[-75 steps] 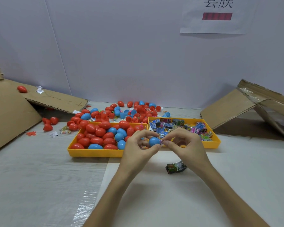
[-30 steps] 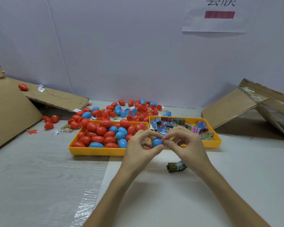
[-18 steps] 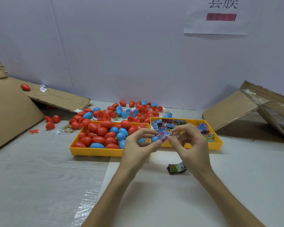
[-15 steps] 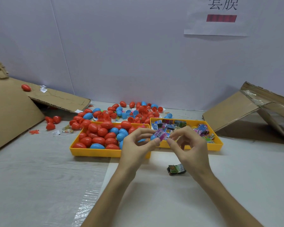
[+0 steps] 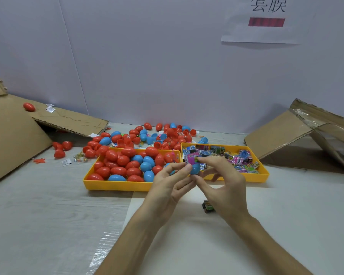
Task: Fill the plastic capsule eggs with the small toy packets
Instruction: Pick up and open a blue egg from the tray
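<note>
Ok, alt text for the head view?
The left hand pinches a blue egg while the right hand presses a pink packet into it, near a yellow egg tray and packet tray. A dark packet lies nearby.

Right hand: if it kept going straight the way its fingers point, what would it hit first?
The right hand pinches the pink packet; pushing on, it would likely meet the blue egg half in the left hand, though depth is unclear.

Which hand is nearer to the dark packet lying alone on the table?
Right. The right hand partly hides the dark packet; the left hand is farther to its left.
</note>
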Tool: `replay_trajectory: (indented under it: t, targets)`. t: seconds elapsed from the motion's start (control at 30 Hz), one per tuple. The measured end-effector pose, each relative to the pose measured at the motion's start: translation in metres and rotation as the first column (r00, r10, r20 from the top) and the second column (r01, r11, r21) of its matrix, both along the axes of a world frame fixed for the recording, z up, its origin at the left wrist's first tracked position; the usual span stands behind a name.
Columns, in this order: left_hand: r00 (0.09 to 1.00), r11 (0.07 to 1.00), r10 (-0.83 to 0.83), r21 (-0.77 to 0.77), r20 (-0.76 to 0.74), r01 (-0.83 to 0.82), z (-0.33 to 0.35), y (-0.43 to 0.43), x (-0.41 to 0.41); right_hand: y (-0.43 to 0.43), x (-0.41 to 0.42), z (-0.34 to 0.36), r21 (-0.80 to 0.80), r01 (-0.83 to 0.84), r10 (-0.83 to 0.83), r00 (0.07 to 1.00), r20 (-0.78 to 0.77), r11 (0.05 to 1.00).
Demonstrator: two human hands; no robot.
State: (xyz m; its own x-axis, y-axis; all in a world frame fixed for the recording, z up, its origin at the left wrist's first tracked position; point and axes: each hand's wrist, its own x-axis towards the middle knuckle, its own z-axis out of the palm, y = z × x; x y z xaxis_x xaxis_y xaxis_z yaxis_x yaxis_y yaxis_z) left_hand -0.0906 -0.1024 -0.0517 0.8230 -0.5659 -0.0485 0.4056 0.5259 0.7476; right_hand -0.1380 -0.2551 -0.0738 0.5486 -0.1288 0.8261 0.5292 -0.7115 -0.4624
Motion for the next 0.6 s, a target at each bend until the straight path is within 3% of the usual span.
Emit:
replay_trajectory:
  t: [0.37,0.6]
  targets:
    - [0.996,0.996,-0.083,-0.038,-0.022,0.082,0.0002,0.0015,0.0002,-0.0002,0.0013,-0.0020,-0.010,0.072,-0.071,0.995,0.073,0.997]
    - [0.993,0.992,-0.116,-0.045,-0.006,0.116,-0.0008,0.0016,0.0010,0.0036,-0.0012,0.0026,0.052,0.032,-0.033,0.999,0.026,0.998]
